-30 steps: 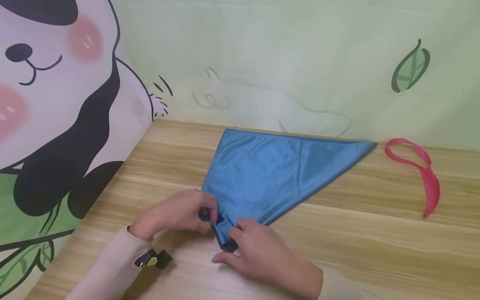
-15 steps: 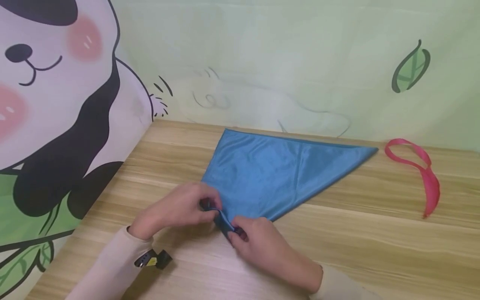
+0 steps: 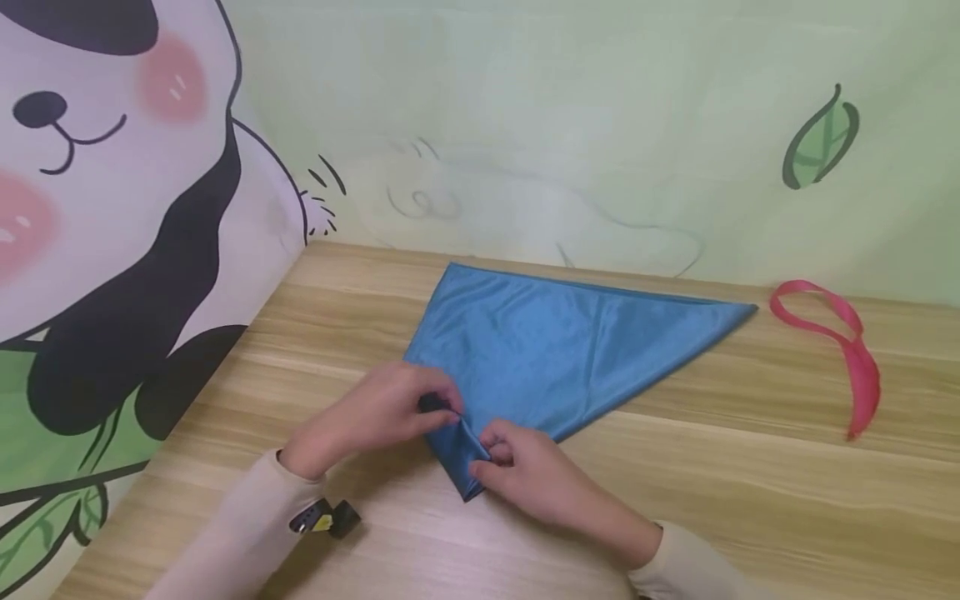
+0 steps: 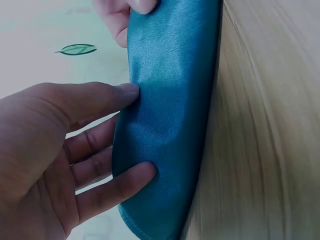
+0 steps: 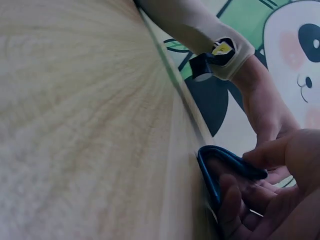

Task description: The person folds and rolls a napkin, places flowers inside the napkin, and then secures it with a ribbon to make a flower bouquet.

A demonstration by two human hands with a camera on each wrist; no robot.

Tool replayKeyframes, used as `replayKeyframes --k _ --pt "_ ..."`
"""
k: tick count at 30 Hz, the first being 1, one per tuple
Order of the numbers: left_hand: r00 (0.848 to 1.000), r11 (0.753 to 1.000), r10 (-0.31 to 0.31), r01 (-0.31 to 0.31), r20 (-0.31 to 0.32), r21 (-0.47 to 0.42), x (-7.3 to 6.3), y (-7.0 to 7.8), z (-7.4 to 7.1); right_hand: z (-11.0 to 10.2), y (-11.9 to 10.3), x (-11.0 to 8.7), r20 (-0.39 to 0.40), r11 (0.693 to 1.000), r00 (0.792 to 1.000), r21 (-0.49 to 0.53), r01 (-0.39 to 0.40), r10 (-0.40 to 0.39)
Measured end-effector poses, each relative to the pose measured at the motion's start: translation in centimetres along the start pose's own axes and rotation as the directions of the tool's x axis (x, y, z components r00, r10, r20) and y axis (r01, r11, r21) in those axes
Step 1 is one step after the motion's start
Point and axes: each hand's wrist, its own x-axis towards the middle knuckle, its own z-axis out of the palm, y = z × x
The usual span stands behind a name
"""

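Observation:
A shiny blue cloth (image 3: 525, 350), folded into a pointed shape, lies on the wooden table (image 3: 712, 492). Its near left corner is turned up into a folded flap (image 4: 165, 110). My left hand (image 3: 382, 408) pinches the flap's upper edge, thumb on the near face and most fingers behind it. Closer to the corner, my right hand (image 3: 532, 475) pinches the same edge between thumb and curled fingers. In the right wrist view the cloth's fold (image 5: 220, 155) shows end-on, with fingers of the right hand inside the bend.
A pink ribbon (image 3: 862, 367) with a loop at its top lies at the right of the table. Behind the table stands a pale green backdrop (image 3: 562, 100) with a printed panda (image 3: 150, 208) at the left.
Both hands have shifted slightly right and regripped the near corner. The bunched corner is now a flatter, straighter flap. The cloth's right tip has slid a little nearer.

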Motion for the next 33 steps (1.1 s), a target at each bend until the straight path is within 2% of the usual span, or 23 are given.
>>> replayKeyframes --k 4,6,10,13,15,21,27,31,33 --pt "1.0 1.0 0.005 -0.006 0.021 0.025 0.8 0.2 0.3 -0.4 0.1 -0.2 0.023 0.989 0.995 0.11 -0.094 0.092" --pt "0.999 1.0 -0.002 0.001 0.035 0.031 1.0 0.3 0.4 -0.6 0.1 -0.2 0.025 0.986 0.994 0.126 -0.106 0.103" --pt "0.998 1.0 -0.021 0.02 0.064 0.022 1.4 0.2 0.7 -0.9 0.4 -0.1 -0.007 0.999 1.0 -0.031 -0.011 0.011" --pt "0.995 0.999 -0.04 0.04 0.088 0.003 1.7 0.1 1.0 -1.2 0.7 0.0 -0.029 0.98 0.996 -0.186 0.075 -0.082" --pt "0.993 0.999 -0.051 0.051 0.106 -0.004 2.0 0.1 1.0 -1.3 0.9 0.1 -0.033 0.967 0.993 -0.231 0.104 -0.115" --pt "0.987 0.998 -0.067 0.067 0.148 0.003 2.7 0.1 1.3 -1.5 1.1 0.1 -0.084 0.953 0.986 -0.282 0.115 -0.143" --pt "0.983 0.997 -0.076 0.069 0.168 0.046 3.4 0.3 1.7 -1.5 1.1 0.1 -0.116 0.901 0.977 -0.419 0.116 -0.18" --pt "0.983 0.992 -0.087 0.071 0.161 0.102 3.6 0.5 2.0 -1.3 1.0 0.1 -0.157 0.877 0.97 -0.472 0.093 -0.187" --pt "0.988 0.988 -0.086 0.068 0.131 0.139 3.5 0.6 2.2 -1.2 0.8 0.1 -0.168 0.864 0.965 -0.494 0.092 -0.199"
